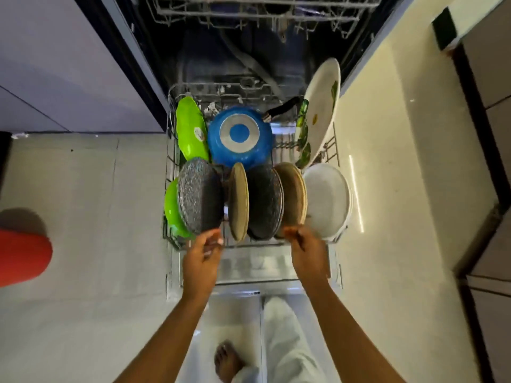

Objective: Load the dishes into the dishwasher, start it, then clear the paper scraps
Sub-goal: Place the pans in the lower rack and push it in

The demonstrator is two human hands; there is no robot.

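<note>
The loading step looks to be nearly done. The bottom rack is pulled out over the open dishwasher door and is packed. Two green plates stand at its left, an upturned blue pan sits at the back, and a big oval platter leans at the right. Along the front runs a row of speckled dark plates, tan plates and white plates. Both of the person's hands reach in at the front of that row. The left hand hovers just below the edge of the left speckled plate with its fingers loosely curled, and nothing shows in its grasp. The right hand has its fingertips at the lower edge of the tan plates; whether it pinches one or only touches it cannot be told (both hands are smeared by motion). This is most likely a last settling of the plates in their slots. The next move would then call for both hands on the front rim to slide the rack straight in under the upper rack. The tall platter should be watched so it clears the frame. After that the door would be lifted shut and the machine started. No paper scraps can be made out here.
</note>
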